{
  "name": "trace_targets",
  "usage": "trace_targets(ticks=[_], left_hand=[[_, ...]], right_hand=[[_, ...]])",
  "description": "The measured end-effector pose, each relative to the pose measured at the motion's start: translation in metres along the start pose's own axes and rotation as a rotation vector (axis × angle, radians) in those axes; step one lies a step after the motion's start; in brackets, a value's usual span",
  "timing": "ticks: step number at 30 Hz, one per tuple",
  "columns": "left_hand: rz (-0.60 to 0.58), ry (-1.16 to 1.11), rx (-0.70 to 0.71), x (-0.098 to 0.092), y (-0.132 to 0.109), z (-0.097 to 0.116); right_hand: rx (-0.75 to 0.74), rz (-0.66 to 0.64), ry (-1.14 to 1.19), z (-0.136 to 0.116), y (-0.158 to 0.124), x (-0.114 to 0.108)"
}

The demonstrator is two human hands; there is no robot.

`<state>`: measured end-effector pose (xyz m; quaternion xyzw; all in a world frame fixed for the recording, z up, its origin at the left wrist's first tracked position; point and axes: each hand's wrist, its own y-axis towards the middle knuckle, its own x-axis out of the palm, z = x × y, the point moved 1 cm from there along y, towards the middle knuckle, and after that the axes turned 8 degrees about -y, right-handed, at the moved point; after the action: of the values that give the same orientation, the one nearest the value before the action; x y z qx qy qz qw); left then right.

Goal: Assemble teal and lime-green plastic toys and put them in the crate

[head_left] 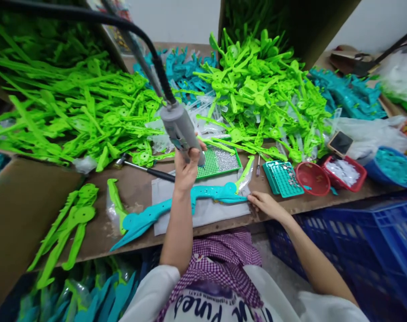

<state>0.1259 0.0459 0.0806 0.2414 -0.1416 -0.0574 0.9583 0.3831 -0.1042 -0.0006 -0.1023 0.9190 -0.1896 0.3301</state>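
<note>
My left hand (186,166) is raised above the bench and closed round a grey powered screwdriver (180,126). Its black hose runs up and to the left. The tool tip hangs over a green tray of small screws (220,162). A long teal plastic piece (176,209) lies on a grey mat (210,213) at the bench's front edge. My right hand (265,203) grips the right end of that piece against the mat. A clear bag with a green part (245,172) lies just behind that end.
Heaps of green plastic parts (89,112) (267,89) and teal ones (344,91) fill the back of the bench. Also here: a hammer (146,170), a teal screw tray (284,179), a red bowl (312,179), a red tray (346,172), a blue bowl (396,167), a phone (339,143). Blue crates (374,241) stand to the right.
</note>
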Motion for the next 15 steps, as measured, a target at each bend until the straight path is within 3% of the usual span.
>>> trace_targets(ticks=[2,5,6,8,10,12,15], left_hand=[[-0.025,0.001,-0.019,-0.003,0.000,0.000],[-0.035,0.007,-0.074,-0.008,-0.002,0.002],[-0.027,0.006,-0.083,-0.010,-0.003,0.004],[-0.015,0.006,-0.092,-0.014,-0.007,0.007],[-0.004,0.018,-0.110,-0.019,-0.013,0.011],[0.016,0.046,-0.141,-0.025,-0.019,0.016],[0.046,0.071,-0.173,-0.034,-0.028,0.021]], right_hand=[[0.022,0.284,-0.049,0.008,-0.014,-0.035],[0.117,0.860,-0.056,0.040,-0.031,-0.117],[0.216,0.941,-0.127,0.055,-0.033,-0.144],[0.545,0.965,-0.387,0.088,-0.030,-0.192],[0.695,0.980,-0.430,0.117,-0.022,-0.223],[0.783,0.965,-0.425,0.138,-0.013,-0.236],[0.848,0.917,-0.437,0.158,-0.005,-0.238]])
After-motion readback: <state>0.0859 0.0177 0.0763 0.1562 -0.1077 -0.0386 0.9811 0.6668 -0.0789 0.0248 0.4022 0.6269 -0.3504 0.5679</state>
